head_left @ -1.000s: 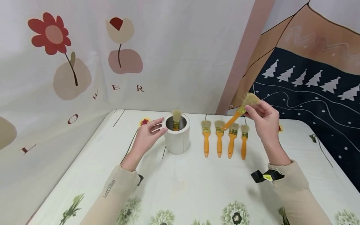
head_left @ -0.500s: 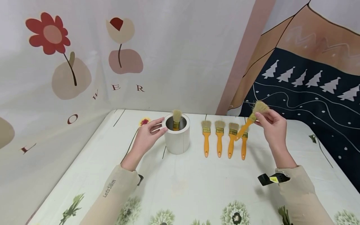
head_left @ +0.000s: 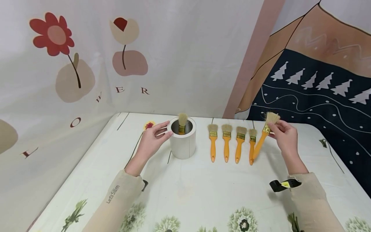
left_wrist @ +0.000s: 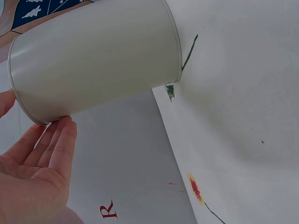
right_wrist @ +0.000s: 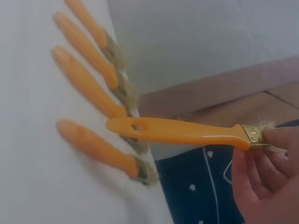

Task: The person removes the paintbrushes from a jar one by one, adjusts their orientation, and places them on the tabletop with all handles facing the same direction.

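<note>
My right hand (head_left: 285, 137) pinches a paintbrush (head_left: 261, 141) near its metal band, bristles up and the orange handle slanting down to the left. In the head view its handle end overlaps the rightmost brush (head_left: 252, 146) of a row; the right wrist view shows it apart from the brushes behind. Fairly straight fingers of my left hand (head_left: 150, 140) touch the side of a white cylindrical holder (head_left: 183, 148), with the thumb near its rim. Inside the holder stands one paintbrush (head_left: 182, 120), its lower handle hidden by the wall.
Other orange-handled paintbrushes lie side by side on the table, among them the leftmost brush (head_left: 213, 145), a second brush (head_left: 226, 145) and a third brush (head_left: 239, 146). A flowered white cloth (head_left: 185, 193) covers the table. Printed curtains (head_left: 185, 64) hang behind it.
My right hand has moved right and down with its paintbrush, which has swung steeper and passed from above the row's middle to its right end. The left hand and the holder have not moved.
</note>
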Tool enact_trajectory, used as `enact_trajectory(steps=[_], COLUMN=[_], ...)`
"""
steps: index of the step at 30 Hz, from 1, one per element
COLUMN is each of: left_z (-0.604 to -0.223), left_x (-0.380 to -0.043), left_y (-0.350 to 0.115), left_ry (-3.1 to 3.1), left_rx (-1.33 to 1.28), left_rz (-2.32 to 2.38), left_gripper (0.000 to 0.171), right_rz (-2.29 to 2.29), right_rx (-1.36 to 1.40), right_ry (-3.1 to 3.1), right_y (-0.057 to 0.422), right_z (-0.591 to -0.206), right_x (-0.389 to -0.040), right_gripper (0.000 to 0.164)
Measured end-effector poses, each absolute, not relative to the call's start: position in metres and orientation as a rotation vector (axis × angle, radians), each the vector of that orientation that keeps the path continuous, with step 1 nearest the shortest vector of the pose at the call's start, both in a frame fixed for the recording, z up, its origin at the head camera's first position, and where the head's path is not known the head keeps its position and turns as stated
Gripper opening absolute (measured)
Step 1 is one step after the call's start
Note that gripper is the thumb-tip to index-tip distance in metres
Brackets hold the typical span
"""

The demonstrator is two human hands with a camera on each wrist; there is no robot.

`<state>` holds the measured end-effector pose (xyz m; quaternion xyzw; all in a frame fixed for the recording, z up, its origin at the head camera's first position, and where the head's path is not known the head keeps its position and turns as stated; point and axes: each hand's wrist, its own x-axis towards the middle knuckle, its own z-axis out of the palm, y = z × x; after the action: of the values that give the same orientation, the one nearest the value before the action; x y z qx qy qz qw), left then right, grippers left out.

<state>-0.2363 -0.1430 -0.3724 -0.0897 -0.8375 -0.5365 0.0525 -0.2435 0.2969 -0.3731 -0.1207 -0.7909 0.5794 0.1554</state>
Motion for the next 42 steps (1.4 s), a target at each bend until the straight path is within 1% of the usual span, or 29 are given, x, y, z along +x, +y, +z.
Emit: enact_trajectory(steps=[3, 6, 8, 9, 11, 13, 16, 23, 27, 32, 36, 39, 42], left_z=[-0.372, -0.372, -0.372, -0.372, -0.372, -0.372, -0.372, -0.372, -0.371, -0.370, -0.371, -0.373, -0.375], left_x=[-0.236, -0.236, -0.236, -0.236, -0.236, -0.236, -0.237, -0.236, -0.235, -0.236, -0.235, -0.234, -0.234], left_y=[-0.143, -0.143, -0.143, -0.143, -0.143, -0.143, -0.143, -0.142, -0.142, -0.143, -0.145, -0.145, -0.146], left_ry=[-2.548, -2.548, -2.549, -2.551, -2.553, -2.555, -2.558, -2.562, -2.571, -2.571, -2.559, -2.560, -2.572], left_rx=[-0.272, -0.270, -0.270, -0.270, -0.269, -0.269, -0.269, -0.267, -0.259, -0.265, -0.265, -0.273, -0.278], left_rz=[-1.635, -1.637, -1.635, -1.633, -1.633, -1.633, -1.627, -1.620, -1.611, -1.603, -1.602, -1.600, -1.601], left_gripper=[0.050, 0.050, 0.050, 0.050, 0.050, 0.050, 0.051, 0.051, 0.051, 0.051, 0.051, 0.050, 0.051], right_rz=[1.681, 1.689, 1.678, 1.688, 1.698, 1.706, 1.694, 1.631, 1.544, 1.366, 1.247, 1.150, 1.121], right_rx=[-0.363, -0.417, -0.463, -0.506, -0.550, -0.562, -0.563, -0.643, -0.584, -0.556, -0.564, -0.590, -0.632], right_ry=[-2.314, -2.372, -2.426, -2.435, -2.483, -2.537, -2.637, -2.725, -2.760, -2.832, -2.927, -2.990, -3.003], right_y=[0.304, 0.311, 0.315, 0.316, 0.320, 0.323, 0.328, 0.333, 0.332, 0.328, 0.323, 0.321, 0.320], right_z=[-0.380, -0.389, -0.395, -0.398, -0.403, -0.406, -0.413, -0.432, -0.438, -0.432, -0.425, -0.423, -0.423], right_x=[-0.246, -0.251, -0.254, -0.256, -0.259, -0.262, -0.267, -0.278, -0.283, -0.285, -0.289, -0.289, -0.286], right_gripper=[0.012, 0.029, 0.043, 0.046, 0.056, 0.063, 0.069, 0.063, 0.058, 0.050, 0.049, 0.048, 0.042])
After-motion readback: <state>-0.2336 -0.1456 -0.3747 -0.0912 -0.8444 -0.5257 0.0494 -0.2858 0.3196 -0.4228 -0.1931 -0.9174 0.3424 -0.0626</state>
